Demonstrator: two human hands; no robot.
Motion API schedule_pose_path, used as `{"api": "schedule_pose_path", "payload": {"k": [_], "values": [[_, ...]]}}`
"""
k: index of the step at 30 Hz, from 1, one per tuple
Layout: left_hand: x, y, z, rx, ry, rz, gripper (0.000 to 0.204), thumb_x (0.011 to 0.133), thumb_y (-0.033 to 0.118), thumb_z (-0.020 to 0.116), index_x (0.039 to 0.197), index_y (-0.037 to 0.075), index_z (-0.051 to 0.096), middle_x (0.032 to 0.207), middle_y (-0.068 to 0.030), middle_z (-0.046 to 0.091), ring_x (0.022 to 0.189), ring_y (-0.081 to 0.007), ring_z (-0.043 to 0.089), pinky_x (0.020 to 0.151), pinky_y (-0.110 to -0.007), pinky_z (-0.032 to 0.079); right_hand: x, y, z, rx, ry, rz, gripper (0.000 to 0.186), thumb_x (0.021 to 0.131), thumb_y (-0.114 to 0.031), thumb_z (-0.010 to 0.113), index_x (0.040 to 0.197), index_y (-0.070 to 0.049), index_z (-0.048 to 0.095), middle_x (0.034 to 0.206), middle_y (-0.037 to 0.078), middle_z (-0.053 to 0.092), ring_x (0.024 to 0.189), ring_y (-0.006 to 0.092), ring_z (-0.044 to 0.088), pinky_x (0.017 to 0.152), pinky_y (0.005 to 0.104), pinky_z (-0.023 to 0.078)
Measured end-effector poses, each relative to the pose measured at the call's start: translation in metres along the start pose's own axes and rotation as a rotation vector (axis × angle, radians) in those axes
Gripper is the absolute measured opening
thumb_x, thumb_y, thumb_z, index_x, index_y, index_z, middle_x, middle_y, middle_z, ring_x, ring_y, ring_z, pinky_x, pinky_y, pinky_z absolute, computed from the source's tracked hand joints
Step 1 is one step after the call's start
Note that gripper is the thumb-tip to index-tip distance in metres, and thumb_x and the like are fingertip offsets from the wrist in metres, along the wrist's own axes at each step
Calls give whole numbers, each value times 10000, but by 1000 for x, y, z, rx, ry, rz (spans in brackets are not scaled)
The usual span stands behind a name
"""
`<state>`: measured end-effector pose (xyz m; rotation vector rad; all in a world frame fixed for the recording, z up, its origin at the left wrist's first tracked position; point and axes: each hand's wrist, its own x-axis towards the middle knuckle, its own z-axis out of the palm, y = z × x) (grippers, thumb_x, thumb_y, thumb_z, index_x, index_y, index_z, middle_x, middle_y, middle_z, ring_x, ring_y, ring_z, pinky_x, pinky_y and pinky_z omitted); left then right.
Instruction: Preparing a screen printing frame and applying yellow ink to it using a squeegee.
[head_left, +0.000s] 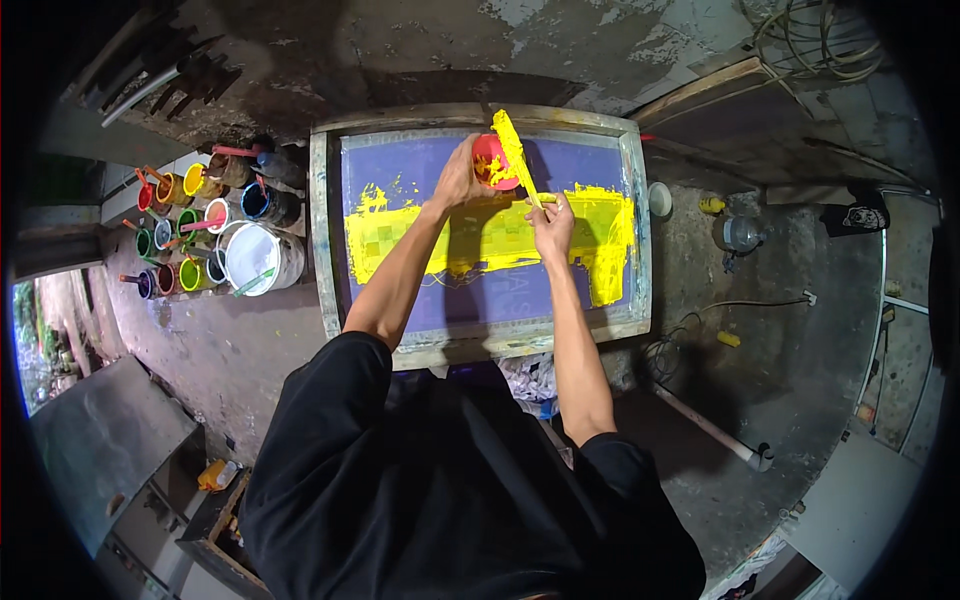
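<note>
A wooden-framed printing screen (590,160) lies before me, its purple mesh crossed by a wide smear of yellow ink (400,235). My left hand (457,180) is closed around the side of a red cup (487,150) with yellow ink inside, above the screen's far half. In my right hand (552,228) is a squeegee (512,145), gripped near its lower end. Its long blade is thickly coated in yellow ink and tilts up and left, against or just over the cup's right side; I cannot tell if they touch.
Left of the screen stand several open ink pots (195,180) with sticks in them, and a large white bucket (262,258). To the right are a clear plastic jug (740,235), a small white bowl (660,200) and a pipe (710,425). Coiled cable (820,40) lies at the far right.
</note>
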<state>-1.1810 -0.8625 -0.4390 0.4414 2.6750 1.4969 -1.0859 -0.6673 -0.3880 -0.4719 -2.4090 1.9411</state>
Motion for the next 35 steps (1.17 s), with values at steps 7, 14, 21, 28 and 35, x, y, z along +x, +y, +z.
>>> {"api": "schedule_pose_path", "payload": {"k": [7, 14, 21, 28, 35], "values": [[-1, 37, -6, -161, 99, -50, 1110, 489, 258, 936, 1393, -24, 359, 1339, -235, 510, 1241, -360, 530, 1059, -400, 438, -3, -3, 22, -239, 149, -221, 193, 893, 61, 588, 1073, 14, 539, 926, 120, 677, 778, 184, 644, 689, 321, 509], [0, 63, -30, -190, 134, -68, 1076, 495, 264, 933, 1363, -58, 385, 1281, -234, 531, 1199, -328, 551, 1050, -396, 444, -21, -44, 20, -413, 261, -482, 171, 844, 87, 596, 1005, 33, 573, 943, 167, 627, 853, 329, 629, 756, 400, 494], [-9, 71, -47, -153, 200, -84, 1047, 496, 270, 935, 1337, -63, 409, 1255, -233, 540, 1176, -314, 563, 1032, -395, 457, -51, -66, 7, -510, 195, -492, 215, 832, 90, 583, 1038, 29, 588, 1000, 189, 597, 904, 405, 592, 768, 439, 483], [-23, 67, -63, -34, 270, -70, 1036, 513, 261, 934, 1337, -65, 396, 1266, -247, 548, 1179, -328, 573, 1026, -388, 467, -74, -87, -8, -518, 62, -429, 224, 813, 101, 589, 1027, 35, 594, 980, 201, 600, 893, 414, 594, 772, 428, 483], [-34, 76, -71, -179, 140, -84, 1057, 580, 289, 906, 1407, -10, 319, 1355, -250, 511, 1266, -326, 530, 1075, -407, 440, -82, -107, -35, -632, -131, -355, 266, 817, 101, 551, 1073, 35, 582, 983, 216, 591, 896, 413, 601, 768, 457, 481]]}}
